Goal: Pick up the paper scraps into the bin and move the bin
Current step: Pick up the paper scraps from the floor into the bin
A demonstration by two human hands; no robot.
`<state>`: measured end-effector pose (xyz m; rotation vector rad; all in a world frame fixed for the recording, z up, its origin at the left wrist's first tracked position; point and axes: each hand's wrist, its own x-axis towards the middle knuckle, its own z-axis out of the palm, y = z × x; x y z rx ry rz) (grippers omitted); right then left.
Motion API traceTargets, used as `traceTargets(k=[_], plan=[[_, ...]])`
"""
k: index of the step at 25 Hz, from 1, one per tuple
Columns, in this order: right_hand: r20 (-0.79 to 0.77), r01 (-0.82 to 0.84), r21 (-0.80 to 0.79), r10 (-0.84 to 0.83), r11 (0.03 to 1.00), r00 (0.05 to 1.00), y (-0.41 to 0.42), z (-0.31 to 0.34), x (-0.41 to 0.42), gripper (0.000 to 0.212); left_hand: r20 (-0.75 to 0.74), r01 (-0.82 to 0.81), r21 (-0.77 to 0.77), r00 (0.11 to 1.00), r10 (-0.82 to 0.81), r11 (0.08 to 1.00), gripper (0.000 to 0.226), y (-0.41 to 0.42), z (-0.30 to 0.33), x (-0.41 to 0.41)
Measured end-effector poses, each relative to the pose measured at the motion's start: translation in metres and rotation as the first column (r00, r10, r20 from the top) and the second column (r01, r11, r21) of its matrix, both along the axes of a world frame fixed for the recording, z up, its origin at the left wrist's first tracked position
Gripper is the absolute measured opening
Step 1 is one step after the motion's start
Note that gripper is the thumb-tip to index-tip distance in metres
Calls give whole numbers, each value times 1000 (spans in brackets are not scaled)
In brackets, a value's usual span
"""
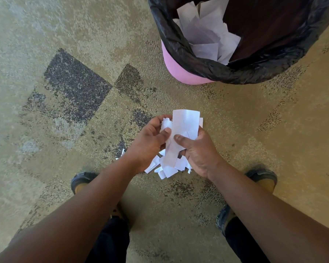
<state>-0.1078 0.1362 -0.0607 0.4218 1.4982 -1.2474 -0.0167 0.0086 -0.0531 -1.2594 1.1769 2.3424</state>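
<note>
Paper scraps (180,130) gripped by both hands | bin (179,67) on patterned carpet (84,111)

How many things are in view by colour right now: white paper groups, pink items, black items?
White paper groups: 3 (bunch of scraps held by left hand and right hand; scraps on the carpet; paper in the bin)
Pink: 1 (bin)
Black: 1 (bin liner)
Total: 5
</note>
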Motion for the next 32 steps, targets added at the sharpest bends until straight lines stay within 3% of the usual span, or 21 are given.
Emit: traceTargets(k=[7,10,13,15,16,17,18,19,20,21,22,24,26,28,32], plan=[[-300,-85,-65,62,994,952,-19,65,-12,20,-183,-47,-379,983,-26,924,44,1,68,-14],[-502,-170,-174,61,970,863,-31,114,-32,23,-350,-118,-590,929,-121,799,46,-2,107,-31],[-724,-228,-303,-68,925,686,-32,168,-49,29,-515,-260,-723,820,-249,639,47,-14,146,-59],[-780,-262,-286,-65,921,622,-47,154,-72,18,-591,-364,-758,736,-331,541,55,-25,166,-84],[-782,-273,-269,-44,923,622,-59,152,-78,31,-610,-396,-767,695,-380,505,57,-32,171,-97],[-840,-134,-205,-104,970,532,-58,146,-93,59,-609,-405,-779,671,-423,478,56,-39,172,-110],[-885,-39,-162,-128,986,449,-59,130,-105,79,-581,-386,-804,676,-454,453,52,-46,170,-122],[-929,-88,-123,-84,989,361,-57,129,-117,76,-527,-340,-838,710,-468,428,47,-53,167,-133],[-941,-135,-98,-47,986,335,-57,141,-127,52,-441,-257,-878,763,-473,405,38,-58,164,-141],[-940,-291,-22,79,957,331,-71,150,-135,25,-325,-141,-912,820,-471,384,35,-63,161,-146],[-932,-266,61,150,962,329,-77,153,-142,19,-184,-2,-935,858,-480,354,36,-68,157,-150],[-887,-325,264,362,908,288,-72,153,-157,34,86,227,-949,853,-514,218,44,-75,145,-155],[-815,-375,415,522,829,251,-79,145,-157,49,270,328,-944,809,-522,21,55,-77,137,-158],[-801,-355,468,558,809,216,-80,133,-157,52,320,336,-940,813,-486,-58,63,-76,134,-160],[-815,-324,476,548,817,185,-75,133,-151,46,206,191,-978,896,-393,-79,54,-74,134,-156]])
